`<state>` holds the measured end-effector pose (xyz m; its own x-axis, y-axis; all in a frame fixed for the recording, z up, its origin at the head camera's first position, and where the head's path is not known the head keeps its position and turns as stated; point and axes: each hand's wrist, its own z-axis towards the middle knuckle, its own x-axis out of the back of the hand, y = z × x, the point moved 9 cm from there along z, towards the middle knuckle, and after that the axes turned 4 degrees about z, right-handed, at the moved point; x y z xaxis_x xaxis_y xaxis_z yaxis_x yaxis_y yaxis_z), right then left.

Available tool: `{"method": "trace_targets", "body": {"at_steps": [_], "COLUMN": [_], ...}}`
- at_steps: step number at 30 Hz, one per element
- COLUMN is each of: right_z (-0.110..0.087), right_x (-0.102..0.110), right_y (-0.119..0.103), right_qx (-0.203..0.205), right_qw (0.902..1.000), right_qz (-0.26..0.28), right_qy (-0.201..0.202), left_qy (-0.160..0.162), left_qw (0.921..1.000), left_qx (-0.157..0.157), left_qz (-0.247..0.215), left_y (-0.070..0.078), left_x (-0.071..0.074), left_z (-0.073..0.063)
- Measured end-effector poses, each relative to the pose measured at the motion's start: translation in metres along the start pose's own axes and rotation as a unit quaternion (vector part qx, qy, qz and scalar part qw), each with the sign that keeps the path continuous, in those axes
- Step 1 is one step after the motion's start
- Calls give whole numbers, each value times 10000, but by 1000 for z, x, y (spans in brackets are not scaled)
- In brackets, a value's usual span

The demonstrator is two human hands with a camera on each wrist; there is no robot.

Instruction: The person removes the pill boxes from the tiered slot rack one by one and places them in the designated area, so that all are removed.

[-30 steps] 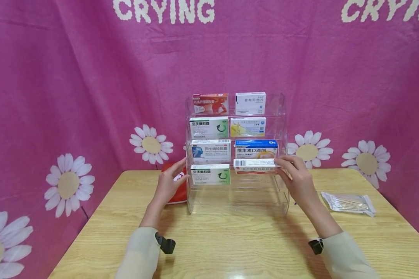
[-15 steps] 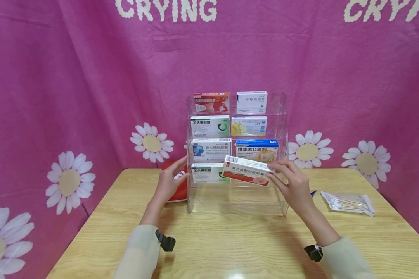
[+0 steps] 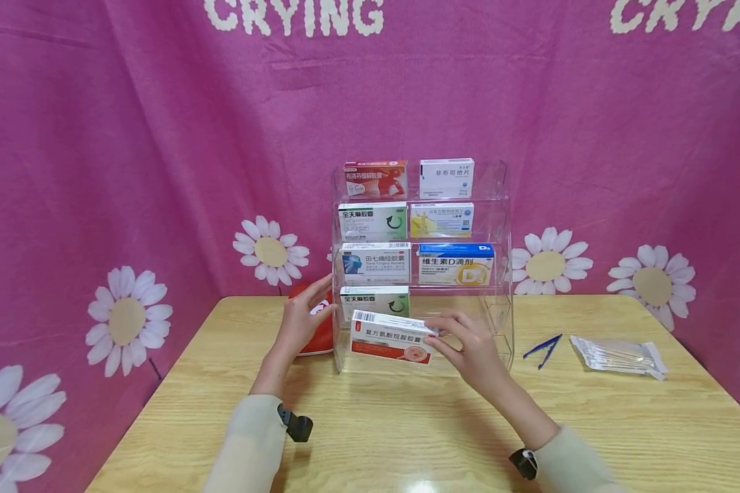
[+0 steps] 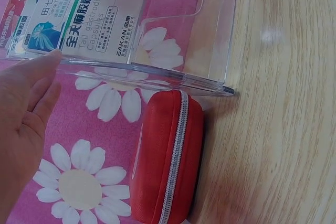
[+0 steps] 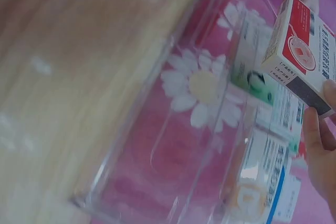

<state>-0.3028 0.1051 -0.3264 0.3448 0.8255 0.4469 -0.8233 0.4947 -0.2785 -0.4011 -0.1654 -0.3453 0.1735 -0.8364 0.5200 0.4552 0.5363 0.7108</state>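
My right hand (image 3: 471,349) pinches a white and red medicine box (image 3: 390,340) by its right end, thumb below and fingers above. The box tilts down to the right, in front of the lower tiers of a clear acrylic display rack (image 3: 507,311). It partly covers a white and green medicine box (image 3: 375,301) on the rack's fourth tier. In the right wrist view, fingertips hold one end of the red and white box (image 5: 302,48). My left hand (image 3: 300,316) touches the rack's left side, fingers extended; in the left wrist view a fingertip meets the side panel's edge (image 4: 94,65).
Upper tiers hold several boxes, among them a blue and white vitamin D box (image 3: 456,266) and a red box (image 3: 375,180). A red zippered pouch (image 4: 168,156) lies beside the rack's left side. Blue tweezers (image 3: 544,350) and a cotton swab pack (image 3: 619,357) lie to the right.
My right hand has drawn the red and white box off the fourth tier's right side, then down and left, turning its front into view. The left hand stays at the rack's side.
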Motion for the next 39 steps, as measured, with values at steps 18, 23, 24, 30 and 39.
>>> {"method": "trace_targets", "body": {"at_steps": [18,23,24,30,39], "right_z": [-12,-12,-13,-15,-20], "right_x": [-71,-88,-91,-106,-120], "right_y": [-30,-37,-38,-37,-27], "right_qx": [131,-23,-56,-386,-1037], "right_qw": [9933,9878,9863,9770,9613], "right_qz": [704,785,804,906,1080], "right_qy": [-912,-1346,-1441,-1889,-2311], "left_qy": [37,35,35,45,55], "left_qw": [10000,9998,9998,9996,9997], "left_qx": [-5,56,71,93,-25], "left_qz": [68,162,180,252,255], "left_y": [0,0,0,0,1], "left_x": [0,0,0,-1,0], "left_z": [-1,-1,-2,-1,-1]}}
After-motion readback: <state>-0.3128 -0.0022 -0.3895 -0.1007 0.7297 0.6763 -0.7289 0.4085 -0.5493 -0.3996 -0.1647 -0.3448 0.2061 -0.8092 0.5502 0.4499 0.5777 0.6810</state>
